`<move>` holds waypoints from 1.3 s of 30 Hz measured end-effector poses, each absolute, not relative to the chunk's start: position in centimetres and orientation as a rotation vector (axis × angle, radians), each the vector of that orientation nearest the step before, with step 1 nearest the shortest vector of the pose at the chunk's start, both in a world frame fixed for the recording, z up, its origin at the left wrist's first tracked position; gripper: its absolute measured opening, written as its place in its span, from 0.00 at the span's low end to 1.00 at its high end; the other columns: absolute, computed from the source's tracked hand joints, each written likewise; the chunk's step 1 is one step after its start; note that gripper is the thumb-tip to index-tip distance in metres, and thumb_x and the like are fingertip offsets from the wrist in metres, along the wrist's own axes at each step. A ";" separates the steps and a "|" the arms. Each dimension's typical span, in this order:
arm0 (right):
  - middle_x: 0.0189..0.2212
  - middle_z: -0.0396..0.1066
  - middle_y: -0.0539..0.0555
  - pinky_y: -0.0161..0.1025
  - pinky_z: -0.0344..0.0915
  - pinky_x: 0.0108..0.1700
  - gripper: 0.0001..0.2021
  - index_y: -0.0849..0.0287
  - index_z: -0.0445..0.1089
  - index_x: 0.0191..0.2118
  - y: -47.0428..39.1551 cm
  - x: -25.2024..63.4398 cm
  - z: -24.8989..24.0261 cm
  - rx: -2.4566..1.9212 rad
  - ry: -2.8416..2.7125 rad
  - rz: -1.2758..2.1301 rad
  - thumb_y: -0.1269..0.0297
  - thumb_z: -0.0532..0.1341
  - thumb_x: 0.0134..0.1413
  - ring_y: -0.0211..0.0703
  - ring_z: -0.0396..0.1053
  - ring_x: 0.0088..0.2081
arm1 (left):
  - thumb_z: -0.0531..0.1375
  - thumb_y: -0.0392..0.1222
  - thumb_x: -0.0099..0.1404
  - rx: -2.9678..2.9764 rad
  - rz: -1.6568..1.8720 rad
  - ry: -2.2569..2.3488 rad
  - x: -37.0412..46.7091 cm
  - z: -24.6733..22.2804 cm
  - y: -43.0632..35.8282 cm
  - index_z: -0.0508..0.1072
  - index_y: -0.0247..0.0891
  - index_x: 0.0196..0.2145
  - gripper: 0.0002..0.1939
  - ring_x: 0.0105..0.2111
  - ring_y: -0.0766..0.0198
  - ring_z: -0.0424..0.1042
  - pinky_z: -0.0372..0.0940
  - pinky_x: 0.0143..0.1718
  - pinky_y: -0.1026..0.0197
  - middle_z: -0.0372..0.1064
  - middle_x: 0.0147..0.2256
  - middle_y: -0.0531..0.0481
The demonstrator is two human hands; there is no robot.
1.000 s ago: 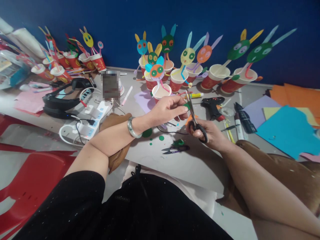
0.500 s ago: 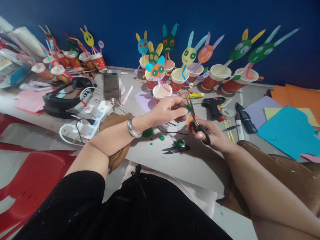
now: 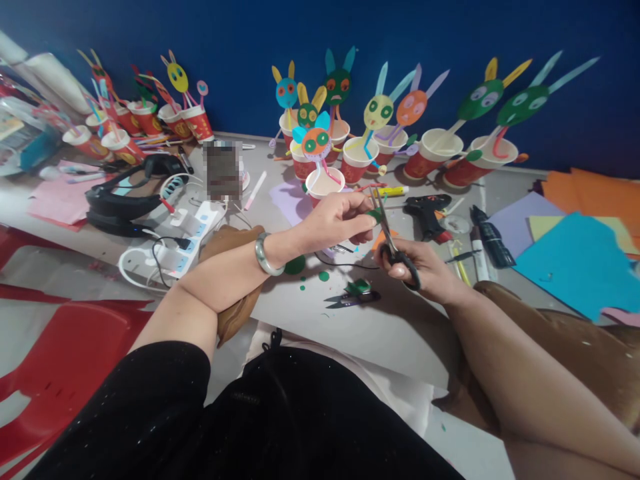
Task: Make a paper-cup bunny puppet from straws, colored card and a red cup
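Between its thumb and fingers my left hand (image 3: 343, 220) pinches a small piece of green paper (image 3: 376, 215). My right hand (image 3: 425, 265) grips black-handled scissors (image 3: 391, 244), their blades pointing up and lying against the green paper. Whether the blades are fully closed is hard to make out. On the table below lie green paper circles (image 3: 324, 275) of different sizes, plus thread snips (image 3: 350, 300) with a curled green paper scrap (image 3: 358, 287) on them.
Red paper cups (image 3: 357, 160) with paper-headed puppets line the back wall. A black glue gun (image 3: 425, 217) and colored paper sheets (image 3: 583, 263) are on the right. A white power strip (image 3: 200, 227) with cables and a black headset (image 3: 125, 203) sit left.
Both hands stay nearly in place. The scissor blades have shifted slightly against the green paper, and a thin green sliver now shows on the table below the snips.
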State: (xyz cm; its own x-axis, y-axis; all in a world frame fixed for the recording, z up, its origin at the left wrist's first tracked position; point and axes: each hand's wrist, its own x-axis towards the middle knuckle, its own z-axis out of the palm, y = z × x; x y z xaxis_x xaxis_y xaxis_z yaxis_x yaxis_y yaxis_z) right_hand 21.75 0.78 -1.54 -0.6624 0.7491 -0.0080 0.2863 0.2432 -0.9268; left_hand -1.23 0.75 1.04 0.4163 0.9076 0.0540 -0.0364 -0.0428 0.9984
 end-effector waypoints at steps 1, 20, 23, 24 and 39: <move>0.23 0.63 0.49 0.40 0.55 0.32 0.38 0.58 0.69 0.26 0.8 21.8 -1.6 -0.940 -2.079 1.410 0.21 0.65 0.45 0.39 0.58 0.27 | 0.61 0.33 0.68 1.399 0.929 0.846 -1.2 1.0 0.8 0.68 0.37 0.31 0.07 0.25 0.73 0.73 0.72 0.31 0.68 0.75 0.25 0.53; 0.23 0.63 0.49 0.39 0.55 0.31 0.40 0.59 0.72 0.27 1.0 21.9 -2.7 -0.913 -2.074 1.394 0.18 0.63 0.44 0.38 0.58 0.26 | 0.59 0.29 0.68 1.385 0.960 0.795 -1.0 1.0 0.8 0.66 0.37 0.29 0.10 0.24 0.74 0.72 0.71 0.29 0.69 0.74 0.24 0.54; 0.23 0.65 0.50 0.40 0.55 0.31 0.40 0.59 0.71 0.26 0.9 21.9 -2.3 -0.949 -2.070 1.398 0.18 0.64 0.43 0.39 0.59 0.26 | 0.59 0.29 0.68 1.385 0.969 0.804 -1.1 1.1 0.7 0.67 0.37 0.30 0.10 0.24 0.74 0.72 0.71 0.29 0.69 0.74 0.24 0.55; 0.24 0.65 0.50 0.40 0.56 0.32 0.40 0.59 0.70 0.26 0.8 21.8 -2.1 -0.960 -2.068 1.392 0.18 0.64 0.42 0.39 0.59 0.27 | 0.59 0.28 0.68 1.383 0.975 0.808 -1.1 1.2 0.7 0.67 0.37 0.30 0.09 0.24 0.74 0.72 0.71 0.30 0.69 0.74 0.24 0.55; 0.23 0.66 0.51 0.39 0.55 0.31 0.40 0.57 0.65 0.22 0.7 21.8 -1.6 -0.962 -2.055 1.379 0.17 0.64 0.41 0.39 0.59 0.26 | 0.61 0.33 0.67 1.387 1.030 0.827 -1.1 0.9 0.8 0.66 0.38 0.30 0.08 0.24 0.75 0.73 0.70 0.29 0.70 0.75 0.25 0.55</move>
